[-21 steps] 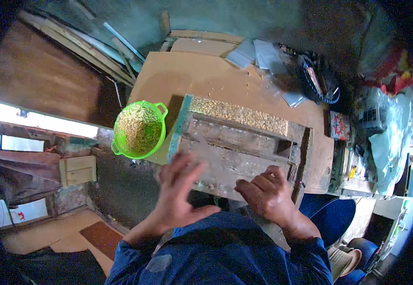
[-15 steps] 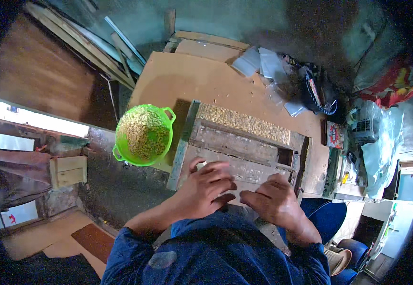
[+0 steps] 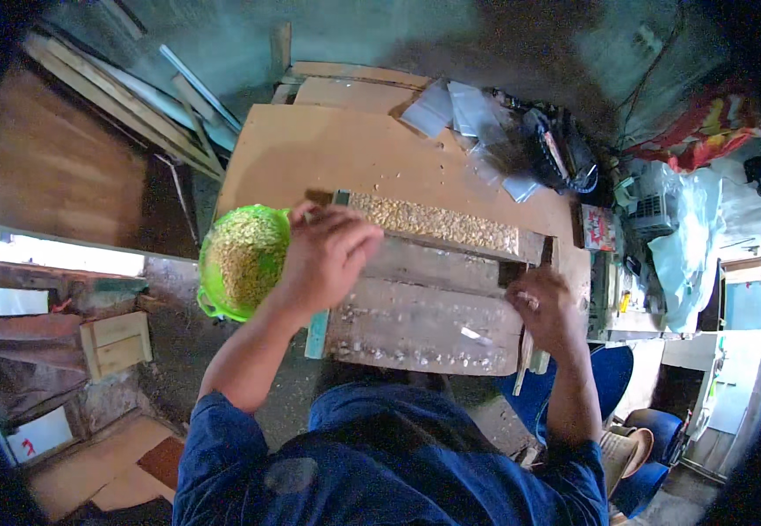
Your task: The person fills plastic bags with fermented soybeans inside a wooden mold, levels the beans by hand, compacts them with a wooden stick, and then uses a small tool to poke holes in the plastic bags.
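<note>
Fingers (image 3: 361,238) bent at both ends of the wooden frame (image 3: 415,316)

The left hand (image 3: 321,261) curls above the frame's far left corner; the right hand (image 3: 548,307) bends at its right edge; from here I can't tell whether either grips anything; the frame lies at the bench's (image 3: 301,149) near edge, pale kernels (image 3: 437,220) lining its far side; the green colander (image 3: 208,282) of kernels sits by the bench's left edge.

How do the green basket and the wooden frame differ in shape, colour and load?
Shape: the green basket is round; the wooden frame is long and straight-edged.
Colour: the green basket is bright green; the wooden frame is mostly worn grey-brown.
Load: the green basket holds a heap of grain-like pieces; the wooden frame has them in a strip along its far side.
Shared: both hold pale yellowish pieces.
</note>
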Tool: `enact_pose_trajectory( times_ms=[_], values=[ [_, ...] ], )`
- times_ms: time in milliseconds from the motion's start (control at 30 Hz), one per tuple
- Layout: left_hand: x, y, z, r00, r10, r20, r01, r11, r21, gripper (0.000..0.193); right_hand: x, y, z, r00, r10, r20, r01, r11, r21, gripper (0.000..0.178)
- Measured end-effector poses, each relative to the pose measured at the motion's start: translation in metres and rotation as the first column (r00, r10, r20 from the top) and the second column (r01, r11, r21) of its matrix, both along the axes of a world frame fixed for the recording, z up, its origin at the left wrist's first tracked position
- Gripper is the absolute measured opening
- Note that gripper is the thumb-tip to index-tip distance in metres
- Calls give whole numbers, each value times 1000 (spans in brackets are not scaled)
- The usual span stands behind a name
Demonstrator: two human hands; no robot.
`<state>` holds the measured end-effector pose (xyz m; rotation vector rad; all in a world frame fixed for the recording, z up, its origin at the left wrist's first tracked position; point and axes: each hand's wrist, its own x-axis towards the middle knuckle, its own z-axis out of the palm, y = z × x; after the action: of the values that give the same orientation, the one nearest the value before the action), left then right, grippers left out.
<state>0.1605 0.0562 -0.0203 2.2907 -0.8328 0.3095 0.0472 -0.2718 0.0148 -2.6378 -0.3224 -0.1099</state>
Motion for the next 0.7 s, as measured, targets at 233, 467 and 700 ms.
enact_pose_trajectory(
  times_ms=[233,467,700],
  values=[
    [-12,-1,48,964,183,191,-158,978,-138,13,-1,-10,6,939,-327,106,276,901,335,16],
    [-21,-11,9,978,184,95,-165,970,-179,10,5,-16,-58,972,-193,135,156,957,245,17],
    [3,-15,13,941,206,267,-197,978,-63,13,26,-24,-37,777,-359,517,298,933,200,14]
  ],
)
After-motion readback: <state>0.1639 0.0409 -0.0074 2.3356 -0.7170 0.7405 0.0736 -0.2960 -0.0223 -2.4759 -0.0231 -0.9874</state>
